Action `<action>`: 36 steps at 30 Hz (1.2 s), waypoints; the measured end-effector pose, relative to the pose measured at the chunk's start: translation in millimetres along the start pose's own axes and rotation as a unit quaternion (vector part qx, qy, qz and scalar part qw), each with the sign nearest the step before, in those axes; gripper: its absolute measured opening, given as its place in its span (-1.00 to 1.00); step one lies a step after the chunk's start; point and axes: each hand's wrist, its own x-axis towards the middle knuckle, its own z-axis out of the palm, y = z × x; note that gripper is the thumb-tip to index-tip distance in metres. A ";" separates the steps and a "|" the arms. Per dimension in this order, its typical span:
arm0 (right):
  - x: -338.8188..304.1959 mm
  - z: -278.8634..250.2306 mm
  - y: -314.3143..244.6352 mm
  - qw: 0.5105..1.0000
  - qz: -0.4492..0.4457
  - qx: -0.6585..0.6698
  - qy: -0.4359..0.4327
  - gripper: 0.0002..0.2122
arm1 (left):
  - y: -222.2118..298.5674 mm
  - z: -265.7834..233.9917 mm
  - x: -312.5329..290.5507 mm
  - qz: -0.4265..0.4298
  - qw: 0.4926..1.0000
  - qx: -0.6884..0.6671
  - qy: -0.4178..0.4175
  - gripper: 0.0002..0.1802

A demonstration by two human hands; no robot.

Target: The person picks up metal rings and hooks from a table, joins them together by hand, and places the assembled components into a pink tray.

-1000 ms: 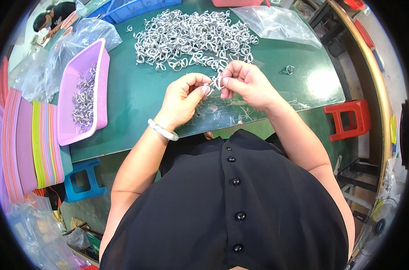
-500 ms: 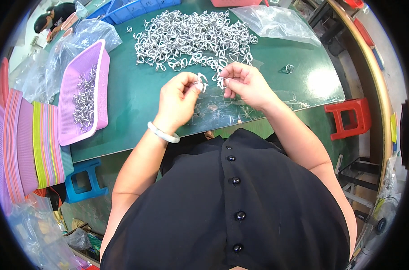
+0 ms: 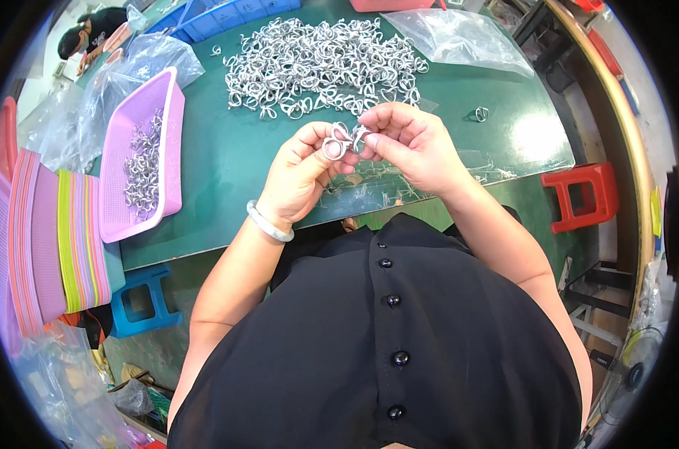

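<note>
Between the fingertips, silver rings [image 3: 334, 150] are being held up over the near part of the table [image 3: 212, 179]. The left hand [image 3: 298, 168] is pinching some between thumb and forefinger; the right hand [image 3: 423, 147] is gripping another, its thumb and fingers closed on it. The two lots are meeting or nearly so; whether they are linking cannot be told. Just behind the left fingers, a pale bracelet [image 3: 268, 224] is circling the wrist. Beyond both hands' fingers, a pile [image 3: 324, 63] of rings is spreading. Left of them, a lilac basket [image 3: 173, 150] is holding more small silver pieces [image 3: 143, 165]. To their right, a lone ring [image 3: 481, 114] is lying apart; farther beyond, a clear bag [image 3: 463, 43] is lying flat.
</note>
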 end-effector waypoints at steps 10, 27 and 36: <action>1.6 -3.0 -4.6 0.996 0.061 0.059 -0.005 -0.85 | -11.7 -11.2 2.4 -0.122 0.944 -0.306 -0.026 -0.76; -3.7 2.2 -4.2 0.996 0.073 0.028 -0.049 -0.88 | -14.9 3.0 1.9 -0.115 0.942 -0.309 0.058 -0.77; 12.1 -2.7 7.7 0.971 -0.065 -0.226 -0.053 -0.76 | -8.8 13.0 -0.7 -0.157 0.918 -0.360 0.053 -0.77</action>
